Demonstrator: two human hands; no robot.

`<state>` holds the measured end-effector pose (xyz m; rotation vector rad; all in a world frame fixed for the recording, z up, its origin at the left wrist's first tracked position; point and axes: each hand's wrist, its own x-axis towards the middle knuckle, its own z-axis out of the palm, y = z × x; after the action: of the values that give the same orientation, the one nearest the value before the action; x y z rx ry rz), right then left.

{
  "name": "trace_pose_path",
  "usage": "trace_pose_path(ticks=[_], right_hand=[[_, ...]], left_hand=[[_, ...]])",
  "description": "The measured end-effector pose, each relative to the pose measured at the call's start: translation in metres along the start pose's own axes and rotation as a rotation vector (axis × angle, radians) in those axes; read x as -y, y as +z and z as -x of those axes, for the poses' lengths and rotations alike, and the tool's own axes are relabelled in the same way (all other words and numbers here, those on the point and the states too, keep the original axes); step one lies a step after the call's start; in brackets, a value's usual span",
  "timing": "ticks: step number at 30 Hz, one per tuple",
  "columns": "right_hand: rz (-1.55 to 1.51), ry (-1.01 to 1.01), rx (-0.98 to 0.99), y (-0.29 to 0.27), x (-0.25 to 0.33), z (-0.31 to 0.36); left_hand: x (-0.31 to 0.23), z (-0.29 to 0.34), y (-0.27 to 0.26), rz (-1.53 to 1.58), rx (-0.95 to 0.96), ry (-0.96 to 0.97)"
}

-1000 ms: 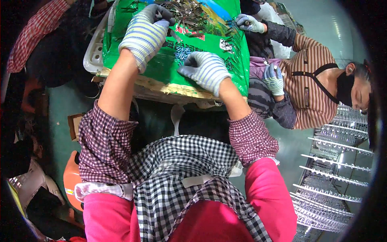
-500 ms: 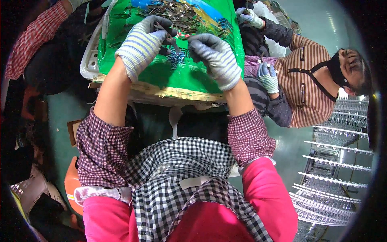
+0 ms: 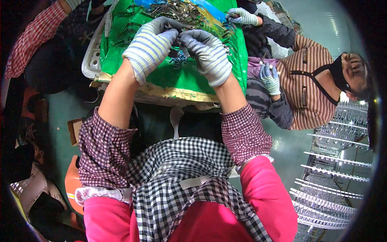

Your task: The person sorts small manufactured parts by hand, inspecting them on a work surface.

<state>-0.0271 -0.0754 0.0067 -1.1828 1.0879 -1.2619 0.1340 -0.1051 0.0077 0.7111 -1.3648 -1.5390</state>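
Observation:
Both my hands wear striped knit gloves with grey-coated fingers, and they meet over the green-covered table. My left hand is closed, pinching a small dark metal piece mostly hidden by its fingers. Close against it, my right hand is pinched too; what lies in its fingertips is too small and covered to make out. Just below the fingers a small cluster of blue and silvery pieces rests on the green sheet. Beyond my hands spreads a heap of thin, dark metal pieces.
At right a co-worker in a striped top reaches a gloved hand to the table's edge. Another person's checked sleeve is at upper left. Racks of hanging metal parts stand at lower right; an orange stool is at left.
My hands have come together, the right moving left and the left moving slightly right. The co-worker's far hand has moved left to the table's edge.

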Motion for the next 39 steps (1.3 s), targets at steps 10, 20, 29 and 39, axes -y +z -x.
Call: trace_pose_path(ticks=[10, 20, 29, 39], right_hand=[[0.349, -0.216, -0.169, 0.01, -0.021, -0.009], [0.315, -0.212, -0.268, 0.004, -0.027, -0.009], [0.366, -0.144, -0.177, -0.001, -0.024, -0.013], [0.495, -0.165, -0.127, -0.004, -0.005, 0.0]], left_hand=[[0.016, -0.003, 0.01, -0.234, -0.089, 0.044], [0.024, -0.004, 0.021, -0.217, -0.127, 0.114], [0.025, -0.002, 0.021, -0.142, -0.119, 0.143], [0.02, 0.008, 0.028, -0.201, -0.088, 0.09]])
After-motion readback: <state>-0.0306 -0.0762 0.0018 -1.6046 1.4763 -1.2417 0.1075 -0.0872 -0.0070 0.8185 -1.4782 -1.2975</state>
